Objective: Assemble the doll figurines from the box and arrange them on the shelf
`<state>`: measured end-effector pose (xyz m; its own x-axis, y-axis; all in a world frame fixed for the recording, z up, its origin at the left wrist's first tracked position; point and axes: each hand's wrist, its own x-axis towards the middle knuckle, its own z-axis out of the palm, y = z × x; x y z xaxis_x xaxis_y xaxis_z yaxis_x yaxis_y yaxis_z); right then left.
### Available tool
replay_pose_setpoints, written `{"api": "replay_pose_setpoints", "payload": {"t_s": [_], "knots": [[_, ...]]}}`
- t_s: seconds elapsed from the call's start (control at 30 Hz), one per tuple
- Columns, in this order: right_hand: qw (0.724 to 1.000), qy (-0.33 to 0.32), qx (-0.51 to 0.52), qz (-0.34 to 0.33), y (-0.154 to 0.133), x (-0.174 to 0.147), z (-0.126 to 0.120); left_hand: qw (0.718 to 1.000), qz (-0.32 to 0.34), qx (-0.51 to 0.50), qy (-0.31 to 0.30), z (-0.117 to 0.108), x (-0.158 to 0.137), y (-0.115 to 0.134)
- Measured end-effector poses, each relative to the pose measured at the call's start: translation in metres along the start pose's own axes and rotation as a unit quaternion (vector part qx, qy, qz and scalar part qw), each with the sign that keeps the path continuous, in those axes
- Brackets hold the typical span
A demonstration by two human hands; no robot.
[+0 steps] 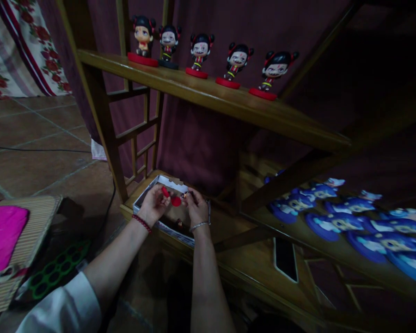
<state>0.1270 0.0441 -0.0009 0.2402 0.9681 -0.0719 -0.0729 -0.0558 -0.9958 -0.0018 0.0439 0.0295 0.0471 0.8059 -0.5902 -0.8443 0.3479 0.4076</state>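
Above a shallow white cardboard box (149,190), my left hand (153,204) pinches a small red piece (165,191) that resembles the figurines' round red bases. My right hand (197,210) grips a small black-haired figurine (186,195), mostly covered by the fingers. Between both hands shows a red disc (176,201); whether it lies in the box or hangs from a hand I cannot tell. Another small dark-haired figurine (180,224) lies inside the box near its front side.
Overhead, a wooden shelf (208,95) bears a row of several figurines (236,62) on round bases. To the right, several blue figures (346,222) stand on another shelf. A phone (286,259) lies on the lower board. At left are a pink cloth (5,231) and a green rack (57,268).
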Motion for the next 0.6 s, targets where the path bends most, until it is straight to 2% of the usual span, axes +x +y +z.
{"api": "replay_pose_setpoints", "payload": {"t_s": [0.3, 0.6], "knots": [[1.000, -0.008, 0.014, -0.019, -0.001, -0.001, 0.004, 0.998, -0.051, 0.029, -0.025, -0.002, -0.002, -0.008], [0.998, -0.033, 0.047, -0.031, 0.001, -0.001, 0.005, 0.998, -0.028, 0.041, -0.041, -0.003, -0.001, -0.013]]}}
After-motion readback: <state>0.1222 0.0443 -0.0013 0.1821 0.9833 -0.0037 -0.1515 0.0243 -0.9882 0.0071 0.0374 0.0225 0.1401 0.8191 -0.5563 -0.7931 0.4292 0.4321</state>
